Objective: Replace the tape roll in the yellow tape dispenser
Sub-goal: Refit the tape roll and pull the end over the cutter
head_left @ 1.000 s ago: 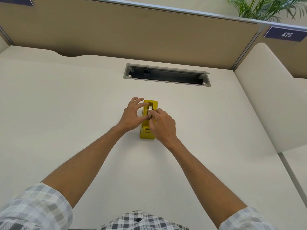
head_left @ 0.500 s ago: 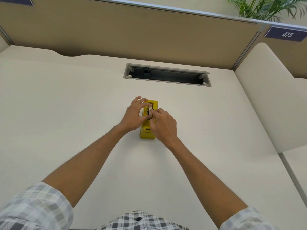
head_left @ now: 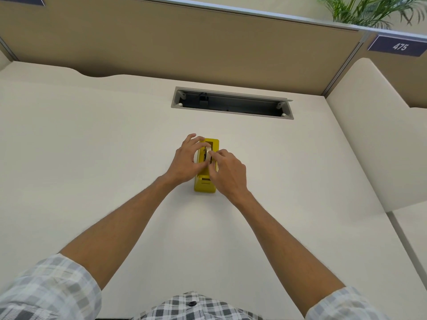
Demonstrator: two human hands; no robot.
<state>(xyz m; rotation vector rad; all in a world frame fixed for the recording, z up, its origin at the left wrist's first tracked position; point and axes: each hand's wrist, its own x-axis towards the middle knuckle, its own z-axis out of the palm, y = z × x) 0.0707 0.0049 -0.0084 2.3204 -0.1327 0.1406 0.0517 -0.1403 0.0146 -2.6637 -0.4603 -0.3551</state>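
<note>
The yellow tape dispenser stands lengthwise on the cream desk, its cutter end towards me. A whitish tape roll sits upright in the dispenser's slot, mostly hidden by fingers. My left hand curls around the dispenser's left side, thumb and fingers at the roll. From the right, my right hand pinches the roll's top edge with fingertips.
An open grey cable tray is sunk into the desk behind the dispenser. Tan partition panels close the back. A cream side panel rises at the right, with a plant beyond.
Both hands stay at the dispenser. The whitish roll now shows more between the fingers, and the left fingers have closed further around it.
</note>
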